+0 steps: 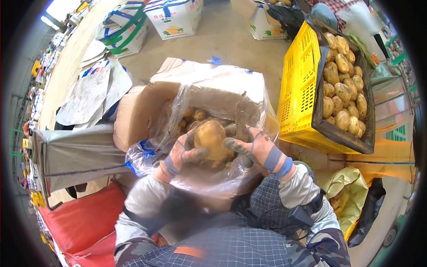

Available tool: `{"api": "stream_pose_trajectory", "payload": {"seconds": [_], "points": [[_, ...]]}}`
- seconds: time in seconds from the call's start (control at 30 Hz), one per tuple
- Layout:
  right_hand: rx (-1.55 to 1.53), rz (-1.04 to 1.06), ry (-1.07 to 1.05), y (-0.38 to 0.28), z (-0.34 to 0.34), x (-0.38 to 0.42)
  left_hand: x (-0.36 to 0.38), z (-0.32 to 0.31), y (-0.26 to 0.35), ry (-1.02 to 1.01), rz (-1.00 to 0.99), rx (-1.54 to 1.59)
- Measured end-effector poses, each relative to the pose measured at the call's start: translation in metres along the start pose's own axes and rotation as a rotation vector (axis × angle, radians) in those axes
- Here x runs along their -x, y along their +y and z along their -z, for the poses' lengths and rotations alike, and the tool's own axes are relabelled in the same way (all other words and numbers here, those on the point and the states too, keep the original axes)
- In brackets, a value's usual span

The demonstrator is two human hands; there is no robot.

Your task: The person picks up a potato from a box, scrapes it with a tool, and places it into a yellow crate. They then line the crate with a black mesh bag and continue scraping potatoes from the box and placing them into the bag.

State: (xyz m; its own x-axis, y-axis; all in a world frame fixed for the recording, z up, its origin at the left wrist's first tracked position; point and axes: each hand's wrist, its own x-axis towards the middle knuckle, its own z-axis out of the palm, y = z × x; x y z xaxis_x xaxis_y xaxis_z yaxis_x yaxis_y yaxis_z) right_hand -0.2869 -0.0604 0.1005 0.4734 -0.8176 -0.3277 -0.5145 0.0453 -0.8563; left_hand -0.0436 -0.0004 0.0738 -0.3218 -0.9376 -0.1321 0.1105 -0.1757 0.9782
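A large potato (pixel 211 139) is held over an open cardboard box (pixel 218 80). My left hand (pixel 183 149), in an orange glove with dark grey fingertips, is closed round the potato's left side. My right hand (pixel 255 147), gloved alike, grips a narrow, brownish blade-like tool (pixel 240 116) that points up beside the potato; its lower end is hidden in my fingers. Clear plastic lining (pixel 182 100) spills over the box's sides. More potatoes (pixel 191 115) lie inside it, partly covered by my hands and the plastic.
At right, a yellow plastic crate (pixel 302 75) leans beside a dark-lined load of potatoes (pixel 342 89). White printed cartons (pixel 174 18) stand at the back. Flattened cardboard (pixel 89 95) lies left, above a red cloth (pixel 89 218). A yellowish sack (pixel 349 189) sits near my right arm.
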Motion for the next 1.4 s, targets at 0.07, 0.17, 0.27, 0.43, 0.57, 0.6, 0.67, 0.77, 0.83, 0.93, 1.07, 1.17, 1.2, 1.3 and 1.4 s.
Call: {"api": "stream_pose_trajectory", "payload": {"seconds": [0.07, 0.17, 0.27, 0.43, 0.57, 0.6, 0.67, 0.77, 0.83, 0.93, 1.07, 1.17, 1.2, 1.3, 1.4], "points": [[-0.549, -0.25, -0.304, -0.009, -0.005, -0.003, 0.014, -0.004, -0.001, 0.125, -0.083, 0.045], [-0.66, -0.299, -0.331, -0.021, -0.022, 0.008, 0.021, -0.001, -0.028, 0.335, -0.193, -0.134], [-0.737, -0.215, -0.315, -0.014, -0.039, 0.011, 0.026, -0.004, -0.013, 0.39, -0.297, -0.232], [-0.706, -0.008, -0.146, -0.003, -0.053, 0.015, 0.03, -0.016, 0.004, 0.49, -0.337, -0.194], [-0.683, 0.023, -0.093, -0.013, -0.059, 0.012, 0.03, -0.009, 0.015, 0.535, -0.487, -0.489], [-0.68, 0.012, -0.089, -0.013, -0.061, 0.012, 0.029, -0.007, 0.014, 0.531, -0.528, -0.573], [-0.677, -0.01, -0.073, -0.009, -0.061, 0.008, 0.028, -0.005, 0.015, 0.527, -0.527, -0.632], [-0.702, -0.039, -0.027, 0.004, -0.061, 0.001, 0.03, -0.002, 0.019, 0.485, -0.461, -0.514], [-0.824, -0.149, -0.034, 0.004, -0.05, -0.001, 0.031, 0.004, 0.018, 0.492, -0.412, -0.515], [-0.826, -0.116, 0.063, -0.006, -0.041, 0.002, 0.027, 0.029, -0.004, 0.506, -0.243, -0.827], [-0.854, 0.014, 0.038, -0.006, -0.038, 0.004, 0.025, 0.03, 0.0, 0.302, 0.274, -1.332], [-0.722, 0.048, 0.067, -0.01, -0.038, 0.001, 0.019, 0.021, 0.012, 0.449, 0.218, -1.282], [-0.635, 0.136, 0.175, 0.0, -0.042, -0.006, 0.017, 0.021, 0.011, 0.545, 0.133, -1.207], [-0.353, 0.327, 0.392, 0.028, -0.055, -0.019, 0.015, 0.018, -0.004, 0.344, -0.104, -0.265], [-0.221, 0.357, 0.4, 0.018, -0.055, -0.018, 0.014, -0.007, 0.009, 0.186, -0.197, 0.033]]}}
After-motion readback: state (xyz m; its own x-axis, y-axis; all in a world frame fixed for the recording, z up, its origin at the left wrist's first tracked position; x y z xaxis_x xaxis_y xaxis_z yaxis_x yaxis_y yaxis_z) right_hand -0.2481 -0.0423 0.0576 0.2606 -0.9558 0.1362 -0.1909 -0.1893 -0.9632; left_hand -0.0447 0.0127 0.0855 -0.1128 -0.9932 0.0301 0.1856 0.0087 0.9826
